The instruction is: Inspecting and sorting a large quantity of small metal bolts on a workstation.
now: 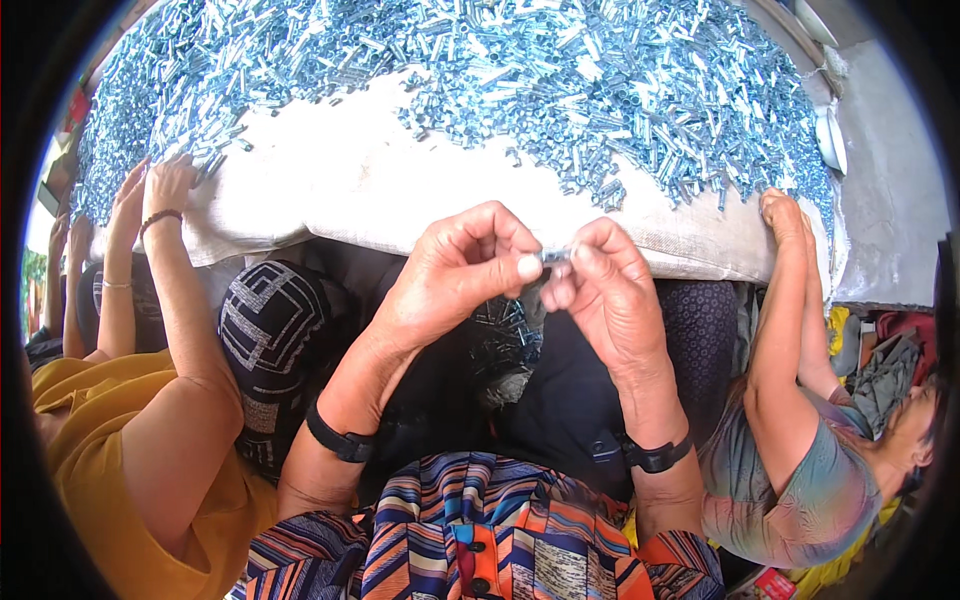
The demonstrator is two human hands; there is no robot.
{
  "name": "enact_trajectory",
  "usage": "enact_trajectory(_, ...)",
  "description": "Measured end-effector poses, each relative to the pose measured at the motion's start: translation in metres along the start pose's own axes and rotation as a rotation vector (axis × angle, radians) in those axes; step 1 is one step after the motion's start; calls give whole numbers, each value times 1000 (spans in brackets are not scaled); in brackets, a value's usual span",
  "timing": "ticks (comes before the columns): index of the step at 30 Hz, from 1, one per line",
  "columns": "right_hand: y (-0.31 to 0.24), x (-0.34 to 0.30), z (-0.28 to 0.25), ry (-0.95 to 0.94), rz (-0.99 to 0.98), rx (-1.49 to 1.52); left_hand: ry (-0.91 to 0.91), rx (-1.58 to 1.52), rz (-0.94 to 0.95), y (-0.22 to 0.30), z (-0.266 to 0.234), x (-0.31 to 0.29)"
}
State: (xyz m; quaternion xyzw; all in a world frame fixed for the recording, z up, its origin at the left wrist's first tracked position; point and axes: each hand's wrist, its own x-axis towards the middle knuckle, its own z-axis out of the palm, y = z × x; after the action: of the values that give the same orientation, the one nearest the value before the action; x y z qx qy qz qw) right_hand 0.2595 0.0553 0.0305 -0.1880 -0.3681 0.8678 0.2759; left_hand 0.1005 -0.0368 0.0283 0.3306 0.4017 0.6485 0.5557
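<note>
Between my two hands is a small metal sleeve (552, 257), bluish-grey, held above my lap just short of the cloth's near edge. My left hand (455, 265) pinches one end of it with thumb and forefinger. At the other end the thumb and fingers of my right hand (612, 285) are closed on it. Fingertips hide much of the piece, so its finer shape cannot be made out. Beyond my hands spreads a wide heap of similar metal sleeves (600, 80). More metal pieces (505, 330) lie low between my knees, partly shaded.
The heap rests on a pale cloth-covered table (330, 180). At left, a co-worker in a mustard top has a hand (170, 185) at the heap's edge; further arms show beyond. On the right, another co-worker's hand (782, 215) touches the cloth. Piled clothes (890, 370) lie far right.
</note>
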Motion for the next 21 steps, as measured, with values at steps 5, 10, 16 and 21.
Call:
enact_trajectory(5, 7, -6, -2, -111, 189, 117, -200, -171, -43, -2, 3, -8)
enact_trajectory(10, 6, -11, -1, -204, 245, 151, -230, -209, -92, -9, 0, -11)
enact_trajectory(16, -2, -11, -9, -140, 140, -189, -226, -84, -137, 2, -16, -9)
enact_trajectory(21, -40, 12, -41, 309, -184, -1062, 125, 597, -50, 9, -31, 19)
